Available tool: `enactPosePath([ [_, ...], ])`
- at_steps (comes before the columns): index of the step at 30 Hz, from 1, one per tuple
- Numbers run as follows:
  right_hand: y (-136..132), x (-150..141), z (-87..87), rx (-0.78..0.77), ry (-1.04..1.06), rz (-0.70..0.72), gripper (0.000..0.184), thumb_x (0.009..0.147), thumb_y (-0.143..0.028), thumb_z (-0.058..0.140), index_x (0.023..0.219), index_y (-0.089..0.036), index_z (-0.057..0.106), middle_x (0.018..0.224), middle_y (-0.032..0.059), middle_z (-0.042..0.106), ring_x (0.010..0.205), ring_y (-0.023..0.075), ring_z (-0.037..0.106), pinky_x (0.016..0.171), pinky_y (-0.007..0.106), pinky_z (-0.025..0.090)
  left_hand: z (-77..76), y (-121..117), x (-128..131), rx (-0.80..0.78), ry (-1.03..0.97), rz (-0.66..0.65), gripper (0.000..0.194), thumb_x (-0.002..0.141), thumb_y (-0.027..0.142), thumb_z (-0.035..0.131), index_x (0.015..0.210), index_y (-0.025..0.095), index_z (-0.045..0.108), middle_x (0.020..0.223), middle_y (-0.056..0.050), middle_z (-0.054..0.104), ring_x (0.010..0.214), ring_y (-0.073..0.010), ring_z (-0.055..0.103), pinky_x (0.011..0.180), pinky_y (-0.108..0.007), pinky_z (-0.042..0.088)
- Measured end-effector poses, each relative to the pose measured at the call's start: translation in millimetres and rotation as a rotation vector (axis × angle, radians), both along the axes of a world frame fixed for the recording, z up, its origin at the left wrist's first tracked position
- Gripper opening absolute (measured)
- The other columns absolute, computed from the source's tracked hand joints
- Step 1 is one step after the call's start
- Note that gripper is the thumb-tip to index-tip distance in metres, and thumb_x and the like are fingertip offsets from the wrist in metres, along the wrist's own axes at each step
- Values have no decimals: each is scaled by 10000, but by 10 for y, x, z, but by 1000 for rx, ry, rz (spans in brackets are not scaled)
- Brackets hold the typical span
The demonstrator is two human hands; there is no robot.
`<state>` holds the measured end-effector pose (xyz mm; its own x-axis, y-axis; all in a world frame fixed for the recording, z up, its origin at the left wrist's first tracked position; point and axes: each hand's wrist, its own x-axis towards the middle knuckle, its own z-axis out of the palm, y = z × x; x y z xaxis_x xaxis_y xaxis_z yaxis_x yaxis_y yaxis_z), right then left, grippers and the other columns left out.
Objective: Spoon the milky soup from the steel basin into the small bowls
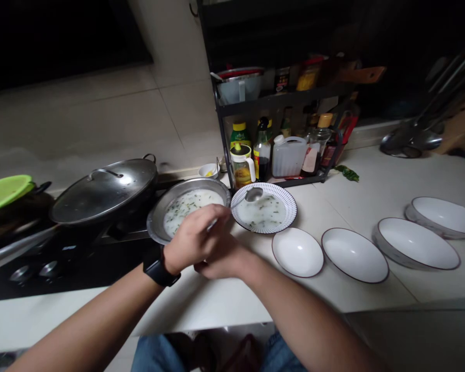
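Note:
My left hand [197,233], with a black watch on the wrist, is closed around the handle of a metal spoon [254,194]. The spoon's bowl is over a striped plate [291,205] that holds white liquid with green bits. Against my left hand, my right hand [227,257] is closed too. Its fingers are largely covered, so what they grip cannot be made out. Just beyond my hands is a metal basin [155,223] with more of the same white, green-flecked liquid.
White bowls with dark rims, a small one [297,252] and several larger ones [354,254], line the counter to the right. A lidded wok [104,188] sits on the black stove [81,263] at left. Behind the plate stands a rack [271,102] of bottles.

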<state>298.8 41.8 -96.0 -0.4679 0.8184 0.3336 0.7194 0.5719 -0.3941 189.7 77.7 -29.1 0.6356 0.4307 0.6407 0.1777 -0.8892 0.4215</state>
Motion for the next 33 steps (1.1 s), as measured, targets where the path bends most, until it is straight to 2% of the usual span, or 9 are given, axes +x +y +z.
enactPosePath([
  [2, -11, 19, 14, 30, -66, 32, 264, 911, -339, 633, 997, -146, 791, 896, 93, 790, 806, 248, 707, 657, 341, 495, 22, 46, -57, -159, -162, 163, 153, 985, 244, 616, 1115, 189, 676, 946, -85, 776, 846, -206, 777, 761, -304, 617],
  [4, -28, 31, 24, 70, -101, 34, 288, 942, -345, 595, 840, -163, 793, 811, 73, 779, 740, 220, 695, 613, 331, 453, 46, 129, -158, -291, -312, 316, 205, 977, 337, 650, 1108, 179, 661, 892, -67, 770, 793, -208, 779, 718, -294, 614],
  [6, -44, 35, 26, 93, -95, 22, 293, 939, -343, 605, 778, -176, 785, 787, 54, 771, 704, 192, 681, 585, 318, 414, 51, 239, -304, -360, -392, 441, 269, 953, 414, 671, 1075, 175, 653, 832, -52, 761, 747, -215, 775, 691, -300, 611],
  [9, -57, 33, 19, 108, -77, 21, 293, 941, -340, 612, 758, -182, 777, 788, 36, 761, 696, 168, 669, 564, 303, 374, 3, 403, -572, -395, -363, 621, 301, 930, 459, 662, 1038, 178, 652, 765, -41, 756, 699, -227, 768, 640, -299, 592],
  [14, -48, 34, 5, 124, -66, 26, 308, 946, -331, 599, 736, -177, 762, 773, 35, 753, 673, 164, 657, 560, 307, 357, -123, 487, -887, -358, -196, 818, 198, 912, 364, 645, 1000, 188, 672, 744, -46, 763, 706, -232, 769, 624, -267, 552],
  [21, -48, 48, -2, 119, -58, 27, 296, 943, -310, 604, 716, -183, 743, 764, 34, 744, 678, 164, 651, 573, 303, 363, -172, 425, -884, -519, -236, 829, 119, 841, 285, 681, 906, 185, 686, 675, -53, 736, 649, -227, 740, 562, -245, 527],
  [26, -47, 48, 1, 121, -67, 27, 278, 940, -296, 603, 732, -184, 749, 769, 27, 744, 678, 154, 640, 567, 301, 344, -226, 555, -920, -769, -495, 769, 150, 779, 256, 698, 898, 180, 648, 676, -21, 712, 606, -214, 726, 603, -301, 595],
  [29, -46, 47, 8, 116, -79, 25, 289, 945, -309, 596, 732, -186, 749, 767, 25, 743, 682, 156, 640, 561, 308, 326, -183, 596, -921, -884, -645, 745, 148, 730, 182, 689, 861, 169, 621, 644, -12, 692, 573, -197, 708, 622, -319, 613],
  [33, -49, 48, 5, 115, -81, 25, 290, 945, -310, 594, 736, -183, 750, 776, 23, 747, 685, 160, 645, 563, 316, 322, -79, 587, -884, -922, -696, 723, 148, 722, 152, 661, 860, 162, 610, 657, -28, 703, 573, -193, 711, 624, -316, 621],
])
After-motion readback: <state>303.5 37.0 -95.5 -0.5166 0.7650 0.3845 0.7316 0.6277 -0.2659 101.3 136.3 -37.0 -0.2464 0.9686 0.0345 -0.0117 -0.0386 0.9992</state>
